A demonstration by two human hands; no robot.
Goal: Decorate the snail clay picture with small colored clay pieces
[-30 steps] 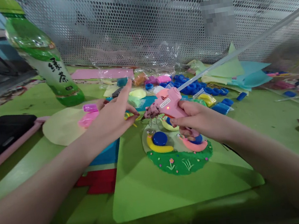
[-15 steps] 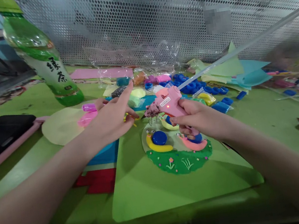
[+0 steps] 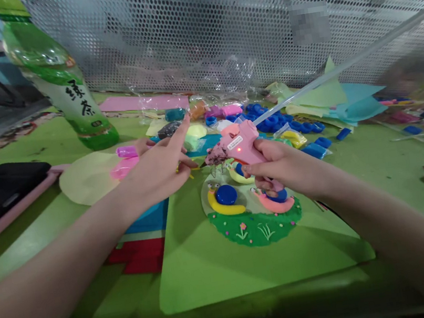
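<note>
My right hand [image 3: 282,164] is wrapped round the handle of a pink hot glue gun [image 3: 244,142] with its small light glowing. A long clear glue stick [image 3: 327,78] runs out of its back. The dark, smeared nozzle points left, close to the fingers of my left hand [image 3: 161,166]. That hand has its index finger stretched out while the other fingers curl together by a small yellow bit, mostly hidden. Below the gun lies a round clay picture with a yellow snail [image 3: 225,210], a pink snail [image 3: 282,204], a pale yellow snail [image 3: 240,176] and green grass [image 3: 257,232].
A green tea bottle [image 3: 82,104] stands at the back left, near a black phone [image 3: 4,184]. Blue caps [image 3: 269,118], bagged clay [image 3: 196,109] and paper sheets [image 3: 358,100] lie along the back. A green board [image 3: 261,274] lies under the picture.
Hardly anything differs. The glue gun and my right hand have shifted very slightly, and the small yellow bit by my left fingers shows less.
</note>
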